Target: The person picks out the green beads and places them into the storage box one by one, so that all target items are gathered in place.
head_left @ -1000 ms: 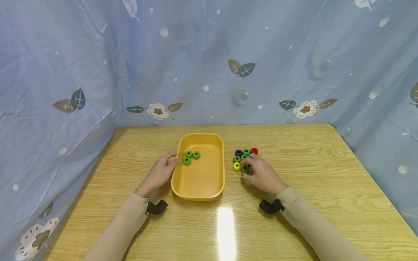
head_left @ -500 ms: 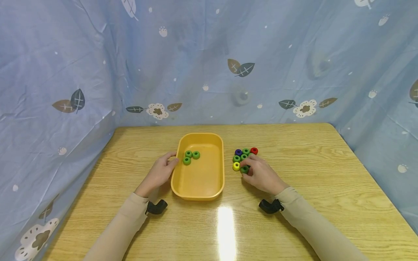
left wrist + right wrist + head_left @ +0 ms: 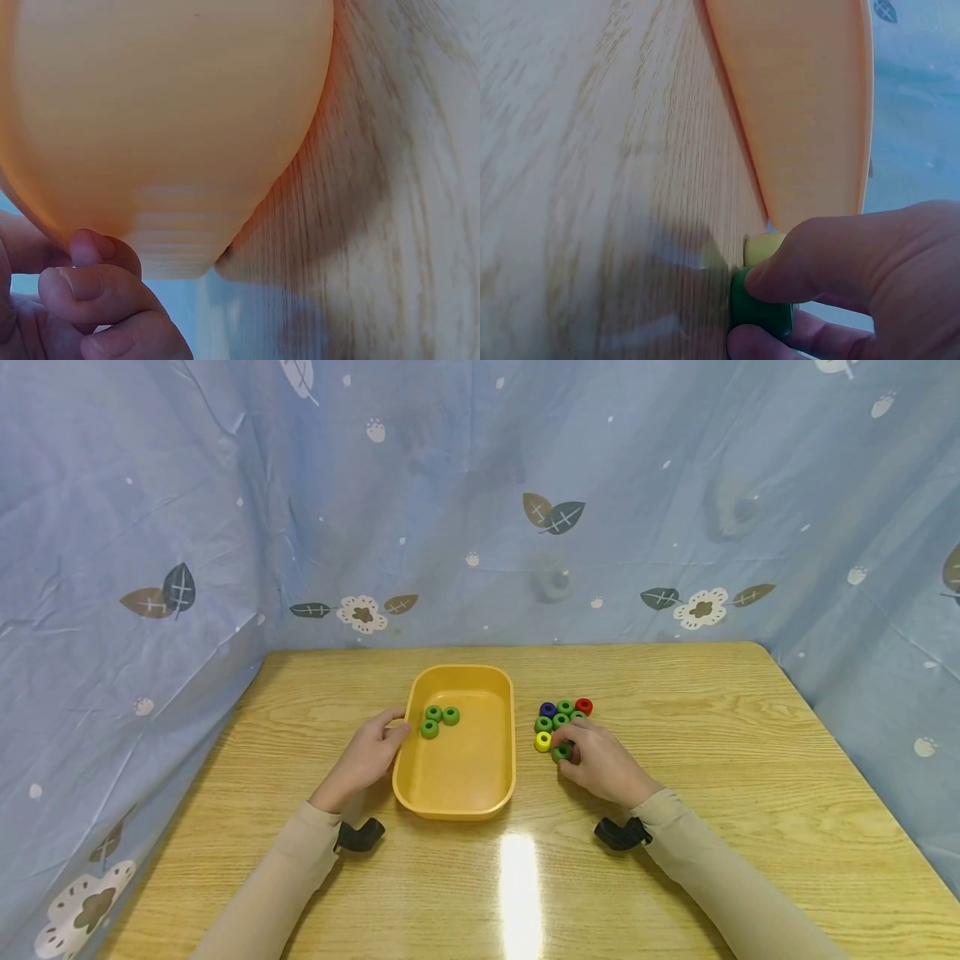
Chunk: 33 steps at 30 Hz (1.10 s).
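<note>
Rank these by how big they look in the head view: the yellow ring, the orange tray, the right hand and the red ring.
1. Orange tray
2. Right hand
3. Yellow ring and red ring: too alike to rank

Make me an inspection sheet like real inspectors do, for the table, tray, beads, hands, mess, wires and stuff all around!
Surface: wood-grain table, with bright glare near the front.
Job's things: orange tray holding three green beads; to its right, a group with a blue bead, red bead, yellow bead and more green ones, some partly hidden.
Clutter: nothing seen.
Left hand: holds the tray's left rim.
Right hand: pinches a dark green bead beside the yellow one.
Cables: nothing seen.
Surroundings: blue curtain with leaves and flowers, behind and at both sides.
</note>
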Each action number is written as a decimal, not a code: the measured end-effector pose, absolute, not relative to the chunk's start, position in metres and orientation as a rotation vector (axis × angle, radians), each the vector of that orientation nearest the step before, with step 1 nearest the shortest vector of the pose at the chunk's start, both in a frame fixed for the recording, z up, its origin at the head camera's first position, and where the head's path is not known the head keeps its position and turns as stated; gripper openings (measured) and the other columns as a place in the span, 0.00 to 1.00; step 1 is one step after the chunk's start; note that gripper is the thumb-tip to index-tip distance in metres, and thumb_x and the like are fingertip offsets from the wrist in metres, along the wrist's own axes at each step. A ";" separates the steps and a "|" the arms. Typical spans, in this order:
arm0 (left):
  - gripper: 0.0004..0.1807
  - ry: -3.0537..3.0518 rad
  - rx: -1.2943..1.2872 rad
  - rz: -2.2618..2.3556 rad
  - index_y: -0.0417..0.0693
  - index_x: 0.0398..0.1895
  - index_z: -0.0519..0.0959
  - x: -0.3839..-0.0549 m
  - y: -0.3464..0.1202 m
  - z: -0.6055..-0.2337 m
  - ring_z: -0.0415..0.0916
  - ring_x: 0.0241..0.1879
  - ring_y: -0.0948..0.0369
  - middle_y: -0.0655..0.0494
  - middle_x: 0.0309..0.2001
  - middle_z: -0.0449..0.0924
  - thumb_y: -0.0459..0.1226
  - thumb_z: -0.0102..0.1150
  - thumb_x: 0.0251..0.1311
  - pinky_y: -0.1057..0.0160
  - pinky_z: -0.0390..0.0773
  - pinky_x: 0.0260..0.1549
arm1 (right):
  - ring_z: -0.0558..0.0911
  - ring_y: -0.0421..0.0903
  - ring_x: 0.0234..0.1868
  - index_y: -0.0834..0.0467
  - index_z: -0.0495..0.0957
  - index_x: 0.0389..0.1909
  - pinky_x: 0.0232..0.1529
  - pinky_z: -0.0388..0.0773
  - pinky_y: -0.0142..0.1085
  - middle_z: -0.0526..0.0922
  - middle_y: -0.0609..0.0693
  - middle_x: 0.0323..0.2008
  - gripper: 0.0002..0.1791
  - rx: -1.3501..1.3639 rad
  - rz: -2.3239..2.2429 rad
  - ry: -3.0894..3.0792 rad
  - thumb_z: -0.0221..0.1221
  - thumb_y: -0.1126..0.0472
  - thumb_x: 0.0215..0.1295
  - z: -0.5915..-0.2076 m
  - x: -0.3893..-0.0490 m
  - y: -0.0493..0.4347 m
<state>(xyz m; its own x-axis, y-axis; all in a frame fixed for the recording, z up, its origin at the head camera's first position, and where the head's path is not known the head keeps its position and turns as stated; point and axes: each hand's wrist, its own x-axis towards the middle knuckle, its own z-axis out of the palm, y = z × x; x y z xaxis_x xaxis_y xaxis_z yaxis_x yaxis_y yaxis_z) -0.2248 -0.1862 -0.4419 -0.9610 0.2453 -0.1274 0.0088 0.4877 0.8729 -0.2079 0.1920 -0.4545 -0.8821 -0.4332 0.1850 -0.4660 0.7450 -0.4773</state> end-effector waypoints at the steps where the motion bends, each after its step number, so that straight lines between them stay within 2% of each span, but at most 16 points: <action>1: 0.26 2.499 0.214 1.465 0.46 0.78 0.64 -0.225 -0.186 -0.442 0.81 0.25 0.56 0.39 0.51 0.87 0.46 0.43 0.84 0.61 0.75 0.20 | 0.72 0.37 0.27 0.59 0.84 0.47 0.30 0.73 0.30 0.80 0.49 0.38 0.15 0.742 0.811 -2.876 0.70 0.70 0.59 -0.455 -0.208 0.192; 5: 0.26 2.501 0.209 1.465 0.46 0.78 0.65 -0.225 -0.186 -0.442 0.80 0.25 0.57 0.39 0.51 0.87 0.46 0.43 0.84 0.61 0.74 0.20 | 0.73 0.36 0.28 0.58 0.84 0.47 0.30 0.74 0.30 0.80 0.48 0.37 0.14 0.738 0.814 -2.874 0.70 0.69 0.59 -0.454 -0.207 0.192; 11: 0.27 2.487 0.217 1.479 0.43 0.78 0.63 -0.225 -0.185 -0.441 0.87 0.37 0.54 0.35 0.55 0.85 0.44 0.43 0.84 0.60 0.81 0.27 | 0.74 0.37 0.29 0.57 0.84 0.46 0.30 0.74 0.30 0.78 0.47 0.36 0.14 0.717 0.844 -2.850 0.72 0.67 0.58 -0.452 -0.206 0.191; 19: 0.27 2.478 0.197 1.494 0.43 0.78 0.63 -0.224 -0.185 -0.443 0.87 0.50 0.50 0.35 0.59 0.83 0.44 0.43 0.84 0.58 0.87 0.37 | 0.75 0.39 0.32 0.57 0.83 0.47 0.32 0.76 0.30 0.82 0.47 0.40 0.15 0.755 0.888 -2.797 0.72 0.67 0.59 -0.447 -0.204 0.187; 26: 0.28 2.458 0.223 1.513 0.39 0.78 0.62 -0.225 -0.187 -0.444 0.87 0.51 0.47 0.33 0.60 0.81 0.44 0.42 0.84 0.55 0.88 0.41 | 0.80 0.39 0.34 0.57 0.83 0.46 0.33 0.79 0.31 0.83 0.47 0.42 0.14 0.805 0.939 -2.725 0.71 0.69 0.60 -0.440 -0.204 0.182; 30: 0.28 2.446 0.209 1.521 0.40 0.79 0.62 -0.226 -0.187 -0.444 0.87 0.51 0.48 0.34 0.60 0.81 0.45 0.42 0.84 0.55 0.88 0.40 | 0.81 0.40 0.35 0.56 0.83 0.45 0.34 0.80 0.32 0.82 0.46 0.41 0.13 0.835 0.962 -2.685 0.70 0.68 0.61 -0.434 -0.204 0.177; 33: 0.28 2.453 0.194 1.513 0.42 0.78 0.62 -0.226 -0.186 -0.445 0.88 0.47 0.50 0.35 0.58 0.83 0.45 0.43 0.84 0.56 0.88 0.37 | 0.81 0.40 0.35 0.55 0.82 0.44 0.36 0.82 0.36 0.82 0.46 0.40 0.12 0.844 0.983 -2.664 0.69 0.68 0.61 -0.428 -0.206 0.170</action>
<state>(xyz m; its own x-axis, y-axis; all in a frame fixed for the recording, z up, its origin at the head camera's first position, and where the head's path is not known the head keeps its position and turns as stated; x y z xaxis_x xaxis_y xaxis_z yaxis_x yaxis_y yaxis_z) -0.2264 -0.1861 -0.4445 -0.9594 0.2430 -0.1429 -0.0187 0.4510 0.8923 -0.2061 0.1702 -0.4280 -0.8227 -0.4494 0.3483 -0.5679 0.6203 -0.5410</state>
